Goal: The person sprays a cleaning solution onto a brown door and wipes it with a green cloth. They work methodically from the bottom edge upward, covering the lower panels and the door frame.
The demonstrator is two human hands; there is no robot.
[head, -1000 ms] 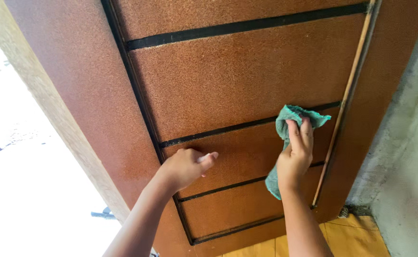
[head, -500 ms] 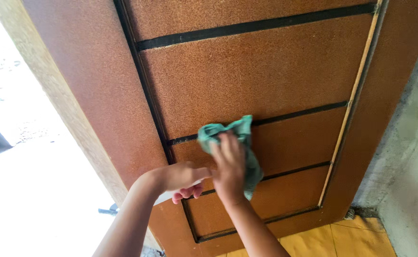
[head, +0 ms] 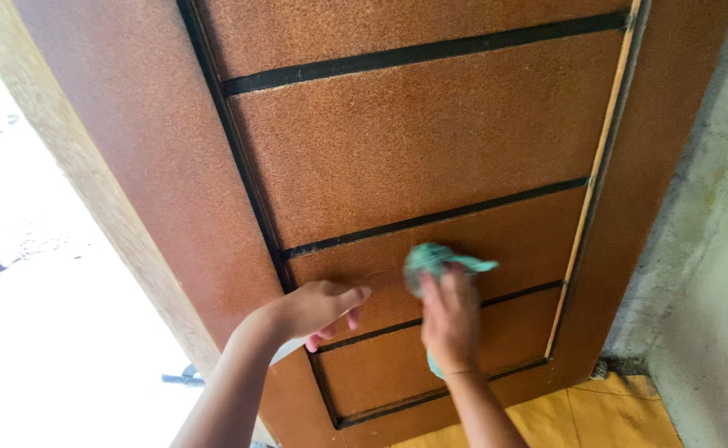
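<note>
The right hand (head: 449, 319) presses a teal cloth (head: 432, 259) flat against the door (head: 414, 149), its grip closed over the fabric with the fingers spread upward. The cloth is bunched and soft-looking, blurred at its top; a crumpled part bulges above the fingertips and a small strip shows below the wrist. It lies on the narrow panel second from the bottom, just under a black groove (head: 430, 219) and nearer the panel's left edge than its right.

The left hand (head: 314, 309) rests just beside it on the same panel, loosely curled and holding nothing, its fingers pointing toward the right hand and its knuckles near the vertical black groove at the panel's left edge.

The door is reddish-brown with a grainy surface, split into horizontal panels by black grooves, and a pale wooden strip (head: 598, 174) runs down its right side. A rough grey wall (head: 712, 265) stands to the right and yellow floor tiles (head: 604, 419) lie below.

Half a second ago the cloth sat a little further left; a second ago it was at the panel's right edge, by the pale strip.
</note>
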